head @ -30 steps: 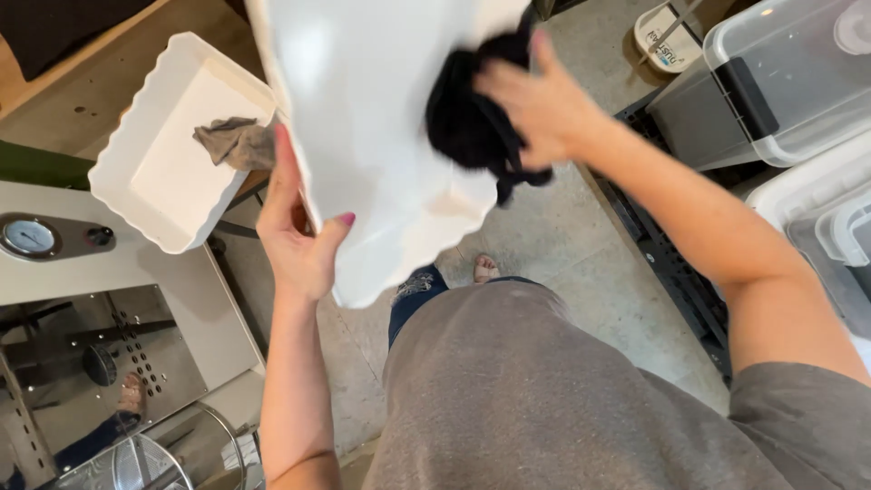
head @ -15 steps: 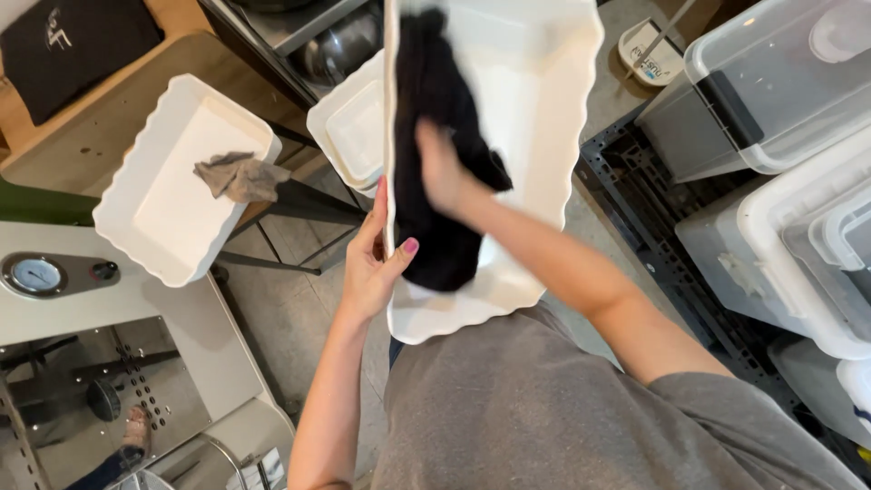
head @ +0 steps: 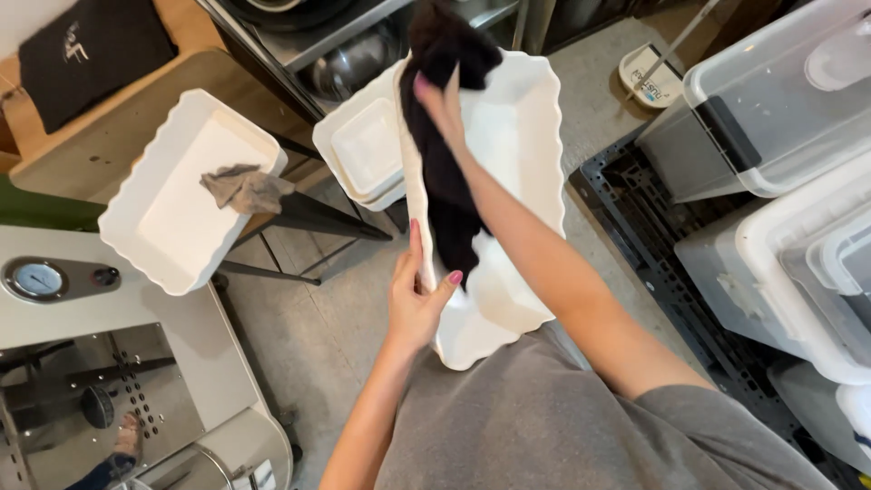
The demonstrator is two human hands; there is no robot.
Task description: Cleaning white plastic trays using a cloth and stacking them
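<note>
Left hand [head: 413, 304] is gripping the white scalloped tray [head: 508, 163] mid-frame; right hand [head: 443, 104], clutching the black cloth [head: 445, 181], has moved up, probably wiping its upper inside now.

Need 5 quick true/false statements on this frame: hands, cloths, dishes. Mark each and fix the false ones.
1. The right hand presses a black cloth into the held dish. True.
2. The left hand grips that dish by its near rim. True.
3. The dish on the stand is empty. False: a grey rag lies in it.
4. The held dish lies flat on a table. False: it is held up, tilted, against the person's body.
5. The cloth in the right hand is white. False: it is black; the dish is white.
</note>
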